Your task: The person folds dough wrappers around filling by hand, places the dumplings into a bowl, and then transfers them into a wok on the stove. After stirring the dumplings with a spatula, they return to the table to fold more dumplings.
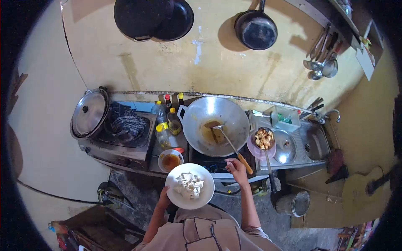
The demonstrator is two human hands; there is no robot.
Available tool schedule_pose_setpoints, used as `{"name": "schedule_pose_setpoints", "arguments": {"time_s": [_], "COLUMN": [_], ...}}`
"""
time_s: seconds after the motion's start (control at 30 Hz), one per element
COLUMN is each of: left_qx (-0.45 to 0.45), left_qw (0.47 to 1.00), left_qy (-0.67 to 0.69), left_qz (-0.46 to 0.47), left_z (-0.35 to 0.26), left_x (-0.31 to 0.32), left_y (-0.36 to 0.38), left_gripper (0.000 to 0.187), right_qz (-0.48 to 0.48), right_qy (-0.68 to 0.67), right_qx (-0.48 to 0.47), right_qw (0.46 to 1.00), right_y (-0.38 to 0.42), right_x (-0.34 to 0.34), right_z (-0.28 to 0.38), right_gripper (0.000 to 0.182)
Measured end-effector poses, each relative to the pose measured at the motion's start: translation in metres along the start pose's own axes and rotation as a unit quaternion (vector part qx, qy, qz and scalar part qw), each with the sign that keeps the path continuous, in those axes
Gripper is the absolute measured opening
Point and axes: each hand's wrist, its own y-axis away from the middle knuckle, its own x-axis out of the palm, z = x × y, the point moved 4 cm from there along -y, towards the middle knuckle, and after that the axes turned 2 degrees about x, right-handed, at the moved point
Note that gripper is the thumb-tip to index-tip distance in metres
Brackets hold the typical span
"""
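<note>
A white bowl with pale, folded pieces in it is held by my left hand at its left rim. My right hand is beside the wooden handle of a spatula, fingers partly curled; whether it touches the handle is unclear. The spatula's blade rests in a large wok on the stove, in a little yellowish oil. Right of the wok, a strainer holding browned chunks lies over a pink bowl. A small bowl of reddish sauce stands at the wok's lower left.
Bottles stand left of the wok. A lidded pot and a dark cloth are on the left stove. At right are a sink and a plastic container. Pans and ladles hang on the wall.
</note>
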Motion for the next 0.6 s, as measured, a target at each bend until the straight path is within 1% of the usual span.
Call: {"name": "schedule_pose_setpoints", "arguments": {"time_s": [0.07, 0.13, 0.2, 0.3, 0.37, 0.4, 0.47, 0.5, 0.6], "left_qx": [-0.01, -0.011, 0.005, 0.03, -0.005, -0.023, -0.019, -0.016, -0.033], "left_qw": [0.999, 0.999, 0.999, 0.999, 1.0, 0.999, 0.999, 0.998, 0.997], "left_qy": [0.004, -0.003, -0.025, -0.02, -0.013, -0.011, -0.046, -0.064, -0.057], "left_qz": [-0.033, -0.049, -0.044, 0.013, -0.009, -0.021, 0.007, 0.023, 0.031], "left_z": [0.0, -0.012, -0.03, -0.041, -0.055, -0.056, -0.038, -0.041, -0.047], "left_x": [0.002, 0.014, 0.032, 0.041, 0.052, 0.054, 0.029, 0.031, 0.039], "left_y": [-0.014, -0.024, -0.034, -0.054, -0.063, -0.062, -0.082, -0.088, -0.093], "left_gripper": [0.057, 0.059, 0.061, 0.062, 0.059, 0.058, 0.055, 0.054, 0.05], "right_qz": [0.03, 0.058, 0.054, 0.039, 0.019, 0.026, 0.038, 0.043, 0.051], "right_qy": [0.006, -0.009, 0.009, 0.019, 0.033, 0.057, 0.103, 0.178, 0.342], "right_qx": [-0.003, -0.004, -0.024, -0.059, -0.087, -0.095, -0.113, -0.193, -0.274], "right_qw": [1.0, 0.998, 0.998, 0.997, 0.995, 0.994, 0.987, 0.964, 0.897], "right_y": [-0.013, -0.021, -0.031, -0.041, -0.046, -0.044, -0.04, -0.04, -0.031], "right_x": [0.003, 0.006, 0.006, 0.004, 0.002, 0.002, 0.005, 0.009, 0.024], "right_z": [-0.008, 0.006, 0.014, 0.027, 0.05, 0.065, 0.093, 0.096, 0.108], "right_gripper": [0.016, 0.016, 0.015, 0.016, 0.015, 0.017, 0.021, 0.024, 0.027]}}
